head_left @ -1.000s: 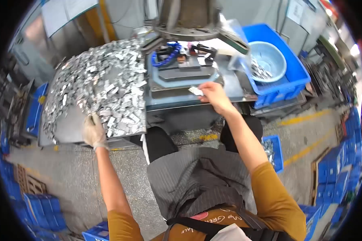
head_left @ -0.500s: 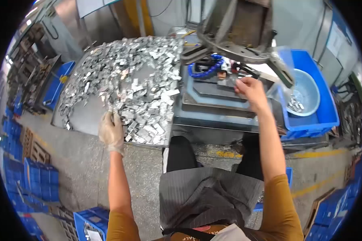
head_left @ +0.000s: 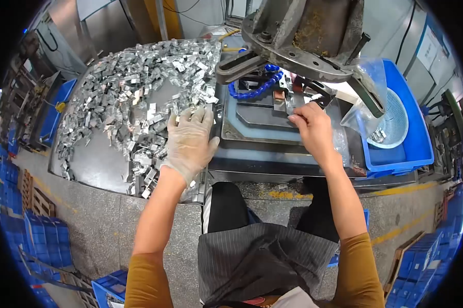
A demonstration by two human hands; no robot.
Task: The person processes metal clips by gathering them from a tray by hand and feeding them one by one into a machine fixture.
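My left hand (head_left: 190, 141), in a pale glove, lies palm down with fingers spread over the right part of the metal parts (head_left: 134, 82) heaped on the steel table (head_left: 92, 159). My bare right hand (head_left: 313, 128) is at the machine's dark plate (head_left: 267, 117), its thumb and forefinger pinched together beside the small fixture (head_left: 279, 100). Whatever lies between those fingertips is too small to make out. A blue segmented hose (head_left: 254, 95) curves left of the fixture, and the machine's heavy metal head (head_left: 303, 59) hangs above.
A blue crate (head_left: 419, 149) at the right holds a light blue basket (head_left: 395, 120) with some metal parts in it. Clear plastic film (head_left: 365, 115) hangs over the crate's left side. More blue crates (head_left: 46, 233) stand on the floor at the left.
My left hand has moved right and spread out over the heap. My right hand went from the plate's front edge, where it held a metal piece, to the fixture. The view has shifted.
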